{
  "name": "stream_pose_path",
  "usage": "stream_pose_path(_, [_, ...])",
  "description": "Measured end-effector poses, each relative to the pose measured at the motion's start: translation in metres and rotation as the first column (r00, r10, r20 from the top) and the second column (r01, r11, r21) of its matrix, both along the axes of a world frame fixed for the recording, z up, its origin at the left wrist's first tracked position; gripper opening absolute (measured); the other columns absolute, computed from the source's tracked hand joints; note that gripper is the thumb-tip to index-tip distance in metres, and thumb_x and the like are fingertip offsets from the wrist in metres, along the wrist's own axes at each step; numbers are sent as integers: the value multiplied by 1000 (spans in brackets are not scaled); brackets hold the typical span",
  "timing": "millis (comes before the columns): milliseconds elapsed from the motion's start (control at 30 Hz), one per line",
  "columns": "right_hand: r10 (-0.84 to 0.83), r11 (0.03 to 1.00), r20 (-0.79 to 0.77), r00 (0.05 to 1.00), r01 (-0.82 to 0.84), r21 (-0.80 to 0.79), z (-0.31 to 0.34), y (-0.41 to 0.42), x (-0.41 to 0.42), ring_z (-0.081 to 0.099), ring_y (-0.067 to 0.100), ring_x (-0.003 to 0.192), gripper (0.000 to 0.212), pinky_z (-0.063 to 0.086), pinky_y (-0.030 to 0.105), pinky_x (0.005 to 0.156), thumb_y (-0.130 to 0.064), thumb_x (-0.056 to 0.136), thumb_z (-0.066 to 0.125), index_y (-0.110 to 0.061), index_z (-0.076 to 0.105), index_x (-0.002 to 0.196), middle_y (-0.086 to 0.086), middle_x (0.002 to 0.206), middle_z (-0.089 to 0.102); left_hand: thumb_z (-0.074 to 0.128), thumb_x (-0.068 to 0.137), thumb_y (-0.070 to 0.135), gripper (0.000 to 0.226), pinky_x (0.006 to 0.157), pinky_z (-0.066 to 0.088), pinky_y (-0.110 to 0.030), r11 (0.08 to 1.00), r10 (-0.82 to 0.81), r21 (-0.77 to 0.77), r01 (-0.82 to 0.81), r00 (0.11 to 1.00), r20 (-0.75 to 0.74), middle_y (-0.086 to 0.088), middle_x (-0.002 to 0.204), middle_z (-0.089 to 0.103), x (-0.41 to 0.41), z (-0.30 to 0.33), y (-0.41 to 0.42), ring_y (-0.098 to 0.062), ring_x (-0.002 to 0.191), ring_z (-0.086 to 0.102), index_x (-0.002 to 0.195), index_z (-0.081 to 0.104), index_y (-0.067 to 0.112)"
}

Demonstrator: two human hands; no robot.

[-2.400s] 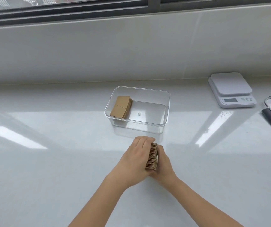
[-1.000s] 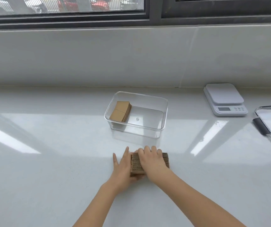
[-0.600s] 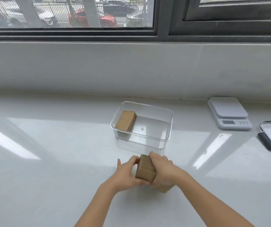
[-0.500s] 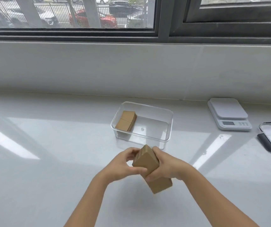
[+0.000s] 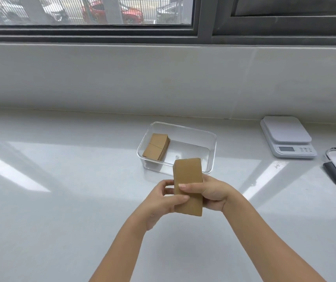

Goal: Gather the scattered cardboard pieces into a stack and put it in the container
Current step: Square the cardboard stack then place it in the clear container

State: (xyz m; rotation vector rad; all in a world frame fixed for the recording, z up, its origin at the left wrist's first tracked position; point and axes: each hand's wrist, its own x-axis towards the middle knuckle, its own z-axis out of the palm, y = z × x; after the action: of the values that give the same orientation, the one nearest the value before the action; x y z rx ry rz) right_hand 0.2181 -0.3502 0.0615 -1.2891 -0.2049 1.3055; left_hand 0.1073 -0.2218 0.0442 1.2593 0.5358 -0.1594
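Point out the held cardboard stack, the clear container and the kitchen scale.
cardboard stack (image 5: pixel 187 176), head view, on its broad brown face above the thumbs.
clear container (image 5: pixel 212 153), head view, on its bare right wall.
kitchen scale (image 5: pixel 285 129), head view, on its white weighing platform.

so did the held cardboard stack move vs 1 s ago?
Yes. The cardboard stack was lying on the countertop, short of the clear container; now both hands hold it lifted and upended, its top overlapping the container's near wall.
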Motion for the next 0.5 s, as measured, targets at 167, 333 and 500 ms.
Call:
stream_pose_path(167, [24, 1000, 68, 997, -25, 5, 7, 7, 7, 64, 28, 100, 49, 52, 46, 93, -12, 66, 74, -9, 59, 113, 12, 106, 65, 78, 47, 21, 69, 80, 55, -46, 1000, 18, 25, -18, 1000, 1, -15, 99, 63, 12, 5, 5, -25, 85, 68, 111, 53, 8])
stream_pose_path(333, [83, 996, 230, 970, -86, 2, 13, 13, 25, 63, 23, 107, 59, 48, 42, 99, -29, 62, 83, -14, 57, 114, 8, 114, 66, 76, 51, 20, 75, 85, 54, -47, 999, 11, -41, -9, 999, 42, -17, 107, 62, 29, 9, 20, -28, 96, 65, 120, 52, 1])
stream_pose_path(500, [-317, 913, 494, 810, 401, -71, 4, 19, 64, 55, 19, 116, 78, 41, 35, 102, -46, 72, 70, -14, 35, 134, 3, 131, 51, 72, 54, 19, 58, 67, 55, -33, 976, 50, -217, -31, 995, 82, -7, 92, 70, 39, 6, 36, -22, 83, 67, 108, 61, 3])
